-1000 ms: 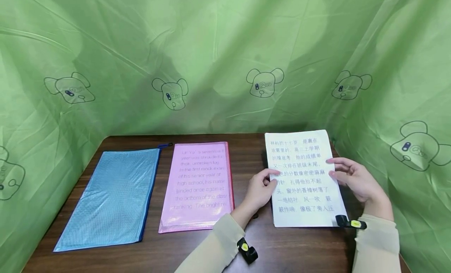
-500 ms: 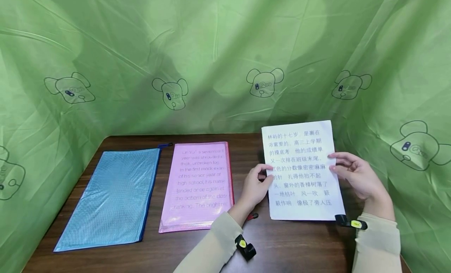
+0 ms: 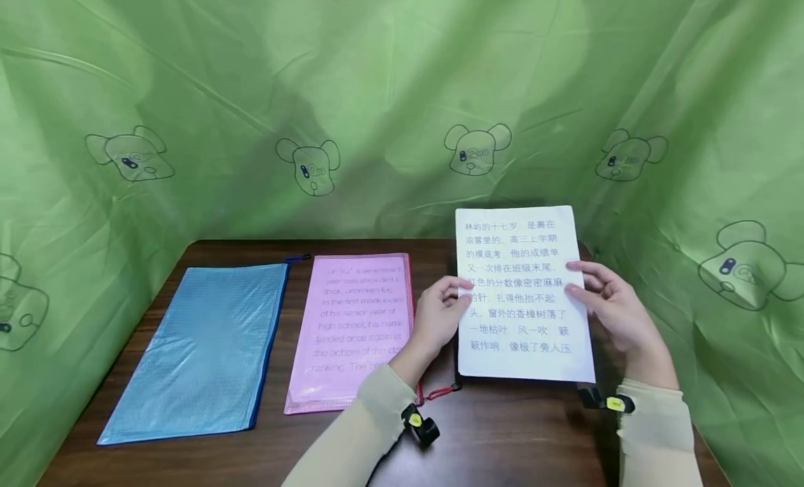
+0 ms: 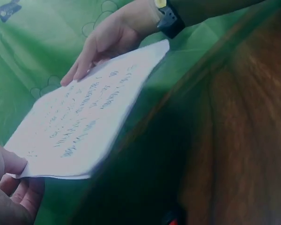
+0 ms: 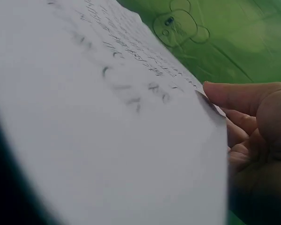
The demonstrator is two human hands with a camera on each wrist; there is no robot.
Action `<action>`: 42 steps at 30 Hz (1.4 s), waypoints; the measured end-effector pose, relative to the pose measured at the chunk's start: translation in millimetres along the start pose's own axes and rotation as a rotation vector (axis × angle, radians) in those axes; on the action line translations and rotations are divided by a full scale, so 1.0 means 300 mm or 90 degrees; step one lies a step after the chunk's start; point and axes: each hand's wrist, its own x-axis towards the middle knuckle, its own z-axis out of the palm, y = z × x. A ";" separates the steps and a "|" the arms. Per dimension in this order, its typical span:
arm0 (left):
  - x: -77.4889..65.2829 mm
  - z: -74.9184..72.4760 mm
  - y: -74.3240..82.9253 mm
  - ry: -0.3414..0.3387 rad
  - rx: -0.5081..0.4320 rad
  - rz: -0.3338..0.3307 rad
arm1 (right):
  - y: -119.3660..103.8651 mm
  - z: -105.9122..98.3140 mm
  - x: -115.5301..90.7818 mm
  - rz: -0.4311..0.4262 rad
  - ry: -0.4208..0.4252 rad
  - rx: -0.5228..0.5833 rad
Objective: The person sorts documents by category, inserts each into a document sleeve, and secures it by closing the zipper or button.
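Right of centre in the head view, we hold the Chinese-printed paper (image 3: 521, 291) between left hand (image 3: 438, 312) and right hand (image 3: 618, 311), each pinching a long edge (thumbs on the printed face). Matching the two pinches, lightly, should prevent creasing.

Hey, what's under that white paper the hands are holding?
The left wrist view shows a dark patch below the white paper, too blurred to identify. In the head view, the paper hides the stretch of table directly behind it.
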 end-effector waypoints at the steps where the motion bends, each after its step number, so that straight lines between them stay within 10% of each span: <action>1: 0.005 -0.011 0.009 0.002 -0.005 -0.001 | -0.003 0.012 0.003 0.002 -0.006 -0.010; 12: 0.046 -0.179 0.114 0.004 0.014 -0.020 | -0.048 0.201 0.023 -0.037 0.050 -0.154; 21: 0.049 -0.318 0.159 0.022 0.137 0.002 | -0.071 0.323 0.055 -0.105 0.068 -0.129; 42: 0.004 -0.516 0.170 0.055 0.046 0.002 | -0.100 0.504 0.143 -0.071 0.047 -0.065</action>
